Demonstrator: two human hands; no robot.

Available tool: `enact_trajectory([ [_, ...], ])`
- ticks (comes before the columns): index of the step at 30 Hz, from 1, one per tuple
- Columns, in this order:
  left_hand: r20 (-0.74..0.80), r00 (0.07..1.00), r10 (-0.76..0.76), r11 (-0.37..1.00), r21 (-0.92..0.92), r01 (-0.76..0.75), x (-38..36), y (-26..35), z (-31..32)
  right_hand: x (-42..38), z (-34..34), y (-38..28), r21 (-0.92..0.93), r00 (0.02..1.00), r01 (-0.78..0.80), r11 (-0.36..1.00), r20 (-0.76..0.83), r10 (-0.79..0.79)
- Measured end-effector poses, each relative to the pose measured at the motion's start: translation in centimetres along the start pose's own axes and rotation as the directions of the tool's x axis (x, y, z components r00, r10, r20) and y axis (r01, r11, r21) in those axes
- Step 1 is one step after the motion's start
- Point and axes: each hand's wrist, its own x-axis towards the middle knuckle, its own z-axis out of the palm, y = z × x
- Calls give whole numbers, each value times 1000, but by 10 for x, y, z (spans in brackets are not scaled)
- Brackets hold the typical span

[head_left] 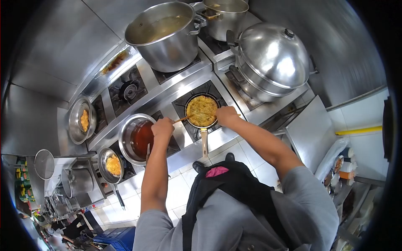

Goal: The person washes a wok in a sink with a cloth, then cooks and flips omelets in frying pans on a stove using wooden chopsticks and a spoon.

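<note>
A round yellow-brown omelette-like food [202, 104] fills a small dark frying pan [204, 134] on a burner, its light handle pointing toward my body. My left hand [162, 127] is closed on a thin wooden stick [181, 119] whose far end reaches the pan's left side. At the pan's right edge, my right hand [227, 116] is closed around another thin stick, and a short end of it shows past the hand. Both sticks meet the food's lower part.
Left of the pan stands a pot of red liquid [142, 138]; beyond it are a pan with orange food [113, 165] and a metal bowl [75, 121]. A large stockpot [165, 50], another pot [226, 21] and a domed steamer [272, 54] stand behind.
</note>
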Motion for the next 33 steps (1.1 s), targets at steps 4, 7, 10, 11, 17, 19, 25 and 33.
enact_trajectory([
  [4,6,995,102,994,31,-103,-25,6,-2,-9,0,0,-7,999,34,999,-6,-34],
  [7,83,978,190,977,84,-197,-29,20,15,-11,0,-7,-24,999,31,999,38,-30],
  [10,76,991,110,993,28,-113,-21,8,5,-18,-17,0,-42,998,36,998,43,-34],
  [11,77,991,113,993,29,-116,-19,11,5,-20,-24,1,-40,999,33,999,44,-31],
  [17,-104,970,221,974,80,-213,11,61,26,-6,-12,13,-108,999,-45,993,4,46],
  [19,12,991,133,984,121,-133,11,50,-9,-14,-23,17,-112,999,-46,993,11,48],
  [25,12,971,237,951,200,-235,2,37,-4,-25,-14,-11,-88,994,58,994,98,-49],
  [33,-29,969,246,956,169,-238,-12,31,-38,-13,-3,-24,-52,997,48,997,54,-45],
])
